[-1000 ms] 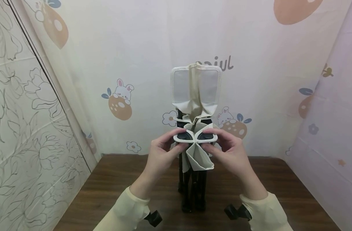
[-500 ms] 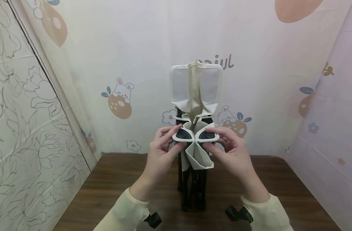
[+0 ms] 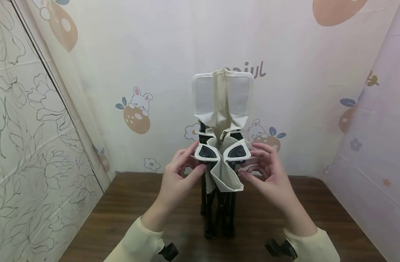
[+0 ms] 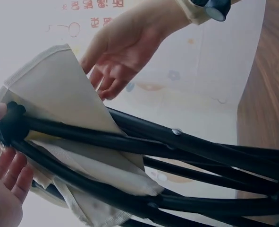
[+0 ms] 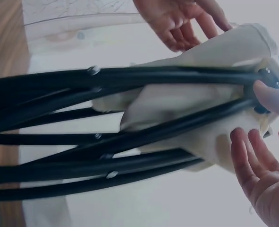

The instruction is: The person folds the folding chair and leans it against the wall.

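A folded camp chair [image 3: 222,95] with cream fabric and black tube legs [image 4: 215,156] stands upright on the table, its backrest raised behind. Two white-edged seat corners with black plastic ends face me. My left hand [image 3: 177,174] holds the left corner [image 3: 207,153], thumb below and index finger at its outer side. By the right corner [image 3: 237,151] is my right hand [image 3: 269,173], its fingers loosely bent and spread. In the right wrist view its thumb touches the black joint [image 5: 262,92], while the other fingers are apart from the fabric.
The brown wooden table [image 3: 128,218] carries the chair's feet. Close behind it hangs a pale curtain [image 3: 167,54] printed with rabbits and fruit. A flower-patterned curtain [image 3: 32,145] is at the left. Black wrist cameras stick out from both sleeves.
The two seat corners have spread slightly apart. Both hands have moved outward from on top of the corners to their outer sides, and the right hand's fingers have loosened.
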A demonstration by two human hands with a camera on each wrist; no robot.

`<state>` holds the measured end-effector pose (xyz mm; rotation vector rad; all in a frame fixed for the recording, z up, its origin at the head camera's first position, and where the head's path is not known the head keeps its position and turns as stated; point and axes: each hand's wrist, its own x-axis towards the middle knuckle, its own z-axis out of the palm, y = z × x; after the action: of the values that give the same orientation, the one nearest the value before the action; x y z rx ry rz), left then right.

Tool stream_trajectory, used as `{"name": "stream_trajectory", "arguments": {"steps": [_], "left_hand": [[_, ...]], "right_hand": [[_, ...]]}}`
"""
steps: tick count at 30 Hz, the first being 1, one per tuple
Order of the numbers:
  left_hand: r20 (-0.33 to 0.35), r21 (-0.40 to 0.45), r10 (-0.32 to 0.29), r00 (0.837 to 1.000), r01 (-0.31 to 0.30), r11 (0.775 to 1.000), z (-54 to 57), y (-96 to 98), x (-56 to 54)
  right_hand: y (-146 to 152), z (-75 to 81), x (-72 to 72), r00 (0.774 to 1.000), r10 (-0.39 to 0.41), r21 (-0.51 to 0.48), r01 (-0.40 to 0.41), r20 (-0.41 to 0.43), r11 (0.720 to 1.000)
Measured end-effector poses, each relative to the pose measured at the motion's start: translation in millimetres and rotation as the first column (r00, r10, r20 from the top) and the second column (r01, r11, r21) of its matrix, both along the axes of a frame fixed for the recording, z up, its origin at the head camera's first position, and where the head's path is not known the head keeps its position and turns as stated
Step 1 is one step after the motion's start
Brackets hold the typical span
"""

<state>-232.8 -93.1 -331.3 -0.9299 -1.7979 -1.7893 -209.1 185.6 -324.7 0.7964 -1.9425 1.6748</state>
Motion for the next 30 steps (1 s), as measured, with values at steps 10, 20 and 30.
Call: {"name": "stream_trajectory", "arguments": {"steps": [10, 20, 30], "left_hand": [[0.034, 0.027, -0.025, 0.999, 0.024, 0.999, -28.8, -14.6, 1.5], [0.043, -0.138, 0.031, 0.999, -0.025, 0.99, -78.8, -33.5, 1.9], [0.246, -0.459, 0.049, 0.968, 0.072, 0.886, -126.5, -40.2, 1.1]], "right_hand": [[15, -34.9, 3.4, 0.997, -0.062, 0.138, 0.067, -0.042, 0.988], [13, -85.4, 9.2, 0.996, -0.086, 0.247, 0.079, 0.02, 0.966], [9, -146.0, 11.1, 0.992, -0.124, 0.312, 0.12, -0.01, 0.942]]}}
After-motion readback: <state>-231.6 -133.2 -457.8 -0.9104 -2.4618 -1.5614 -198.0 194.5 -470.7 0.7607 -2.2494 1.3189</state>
